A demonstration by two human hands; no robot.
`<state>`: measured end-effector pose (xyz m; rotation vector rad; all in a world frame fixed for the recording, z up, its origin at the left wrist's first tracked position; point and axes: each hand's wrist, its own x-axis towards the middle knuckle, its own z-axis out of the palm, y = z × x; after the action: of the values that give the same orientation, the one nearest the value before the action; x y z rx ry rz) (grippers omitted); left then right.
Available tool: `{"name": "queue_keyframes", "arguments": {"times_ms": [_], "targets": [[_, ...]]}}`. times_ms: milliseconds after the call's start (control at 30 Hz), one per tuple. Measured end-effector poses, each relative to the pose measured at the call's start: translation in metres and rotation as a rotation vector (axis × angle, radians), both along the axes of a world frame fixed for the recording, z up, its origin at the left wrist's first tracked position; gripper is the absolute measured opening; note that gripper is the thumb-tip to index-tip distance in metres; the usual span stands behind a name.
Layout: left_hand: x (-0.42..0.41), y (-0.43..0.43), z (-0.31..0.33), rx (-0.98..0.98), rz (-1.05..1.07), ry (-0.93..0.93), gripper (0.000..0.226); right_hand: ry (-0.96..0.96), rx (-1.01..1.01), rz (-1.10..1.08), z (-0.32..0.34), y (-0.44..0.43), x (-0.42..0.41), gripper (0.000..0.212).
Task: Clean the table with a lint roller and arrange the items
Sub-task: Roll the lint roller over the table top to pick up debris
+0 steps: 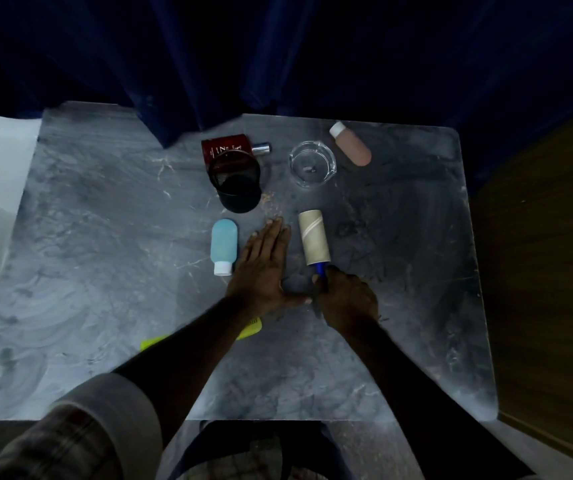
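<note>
My right hand (345, 297) grips the blue handle of a lint roller (314, 241), whose beige roll lies on the grey marble table (105, 254) and points away from me. My left hand (264, 268) rests flat on the tabletop just left of the roller, fingers together and stretched forward. A blue bottle (223, 244) with a white cap lies to the left of that hand. Small pale crumbs (271, 202) are scattered just beyond my left fingertips.
A black mesh cup (238, 183) stands at the back centre with a dark red perfume bottle (231, 147) behind it. A clear glass ashtray (312, 167) and a pink bottle (351, 144) lie at the back right. A yellow-green comb (247, 330) is partly hidden under my left forearm. Dark blue curtains (278, 57) hang behind the table.
</note>
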<state>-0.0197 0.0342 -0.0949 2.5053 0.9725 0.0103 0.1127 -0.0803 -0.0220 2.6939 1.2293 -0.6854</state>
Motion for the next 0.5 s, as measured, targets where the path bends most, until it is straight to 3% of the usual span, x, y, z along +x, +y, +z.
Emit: {"name": "queue_keyframes", "arguments": {"times_ms": [500], "targets": [[0.003,0.000,0.003,-0.033,-0.005,0.017,0.150,0.022,0.064,-0.047,-0.005,-0.002,0.004,0.040]]}}
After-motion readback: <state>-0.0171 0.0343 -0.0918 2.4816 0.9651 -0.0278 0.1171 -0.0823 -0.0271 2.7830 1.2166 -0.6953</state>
